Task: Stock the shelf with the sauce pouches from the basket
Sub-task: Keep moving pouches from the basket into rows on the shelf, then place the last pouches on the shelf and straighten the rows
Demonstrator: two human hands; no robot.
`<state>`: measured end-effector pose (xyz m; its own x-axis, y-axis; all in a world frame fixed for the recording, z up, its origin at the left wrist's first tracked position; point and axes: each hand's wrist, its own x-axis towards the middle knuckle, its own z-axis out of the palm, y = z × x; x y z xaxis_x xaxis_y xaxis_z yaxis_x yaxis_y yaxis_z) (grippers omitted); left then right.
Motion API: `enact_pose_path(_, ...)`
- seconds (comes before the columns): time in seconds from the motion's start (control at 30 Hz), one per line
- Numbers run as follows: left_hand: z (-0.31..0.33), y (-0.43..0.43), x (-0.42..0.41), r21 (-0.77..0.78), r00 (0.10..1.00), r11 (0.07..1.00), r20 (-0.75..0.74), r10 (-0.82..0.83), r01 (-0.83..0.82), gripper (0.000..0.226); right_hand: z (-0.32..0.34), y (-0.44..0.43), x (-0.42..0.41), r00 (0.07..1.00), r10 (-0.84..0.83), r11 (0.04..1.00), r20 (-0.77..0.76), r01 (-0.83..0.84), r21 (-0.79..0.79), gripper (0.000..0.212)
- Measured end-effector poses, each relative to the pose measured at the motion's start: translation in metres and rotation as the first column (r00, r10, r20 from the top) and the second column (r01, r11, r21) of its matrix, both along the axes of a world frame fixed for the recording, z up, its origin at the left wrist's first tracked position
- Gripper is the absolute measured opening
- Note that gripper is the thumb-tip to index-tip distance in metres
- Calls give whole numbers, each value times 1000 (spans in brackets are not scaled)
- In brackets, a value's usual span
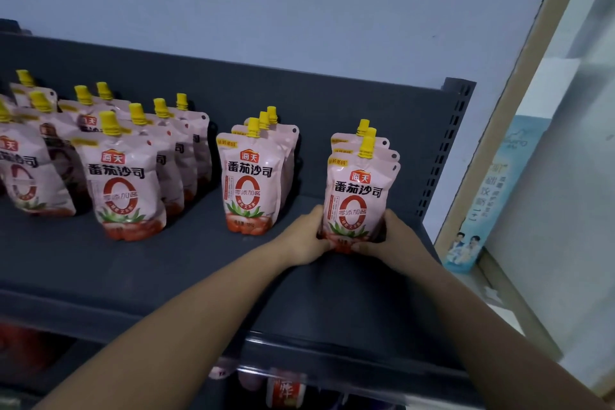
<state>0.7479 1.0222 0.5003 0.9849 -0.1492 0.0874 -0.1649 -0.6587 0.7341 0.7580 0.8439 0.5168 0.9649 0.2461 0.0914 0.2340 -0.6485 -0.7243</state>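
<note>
Pink sauce pouches with yellow caps stand upright in rows on the dark grey shelf (pixel 166 263). At the right end stands a row of three pouches (pixel 361 190). My left hand (pixel 307 238) grips the front pouch's lower left side and my right hand (pixel 397 236) grips its lower right side, fingers curled under its base. Another row of three pouches (pixel 249 183) stands to the left, and several more rows (pixel 123 176) fill the shelf's left part. The basket is out of view.
The shelf's perforated upright post (pixel 446 143) rises just right of the held row. A light blue poster (pixel 496 196) hangs on a door frame at the right. Red packages (pixel 286 389) show on the shelf below. A pale wall is behind.
</note>
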Motion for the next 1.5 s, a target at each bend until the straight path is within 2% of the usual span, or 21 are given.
enact_pose_path(0.2,0,-8,-7,-59,999,997,-20,51,-52,60,-3,-4,-2,1000,-7,999,-15,7,42,62)
enact_pose_path(0.3,4,-10,-14,-17,998,998,-45,52,-53,64,-2,-1,-10,998,-62,991,-18,64,115,68)
enact_pose_path(0.37,4,-4,-21,40,997,998,-68,43,-41,70,-1,4,-17,979,-188,967,72,172,190,69)
enact_pose_path(0.43,3,9,-32,98,996,995,-74,39,-32,78,1,13,-26,912,-337,926,233,276,258,53)
enact_pose_path(0.5,7,28,-47,117,996,992,-73,44,-35,77,7,28,-38,873,-352,913,337,241,330,33)
enact_pose_path(0.57,14,54,-65,123,997,991,-50,60,-54,63,15,54,-51,912,-239,947,334,143,288,22)
enact_pose_path(0.63,22,86,-88,167,996,982,4,91,-90,48,22,89,-62,954,-47,991,295,7,135,18)
enact_pose_path(0.7,28,126,-114,258,988,954,67,141,-154,39,26,130,-76,953,143,989,267,-145,-12,17)
enact_pose_path(0.8,34,194,-160,430,956,856,184,228,-287,32,28,196,-102,869,403,915,287,-377,-144,22)
enact_pose_path(0.93,41,288,-237,565,865,657,280,416,-499,31,31,293,-139,701,646,762,303,-563,-321,34)
enact_pose_path(1.1,26,385,-348,701,716,405,215,665,-587,40,22,413,-197,542,809,581,229,-675,-454,40)
enact_pose_path(1.2,10,426,-409,740,591,298,163,790,-603,45,9,475,-235,460,874,476,160,-736,-482,43)
enact_pose_path(1.33,-10,464,-466,756,468,259,69,881,-601,50,-13,542,-274,342,938,318,60,-777,-543,49)
enact_pose_path(1.5,-40,512,-497,773,347,240,-27,938,-588,48,-46,622,-298,193,981,165,21,-766,-621,40)
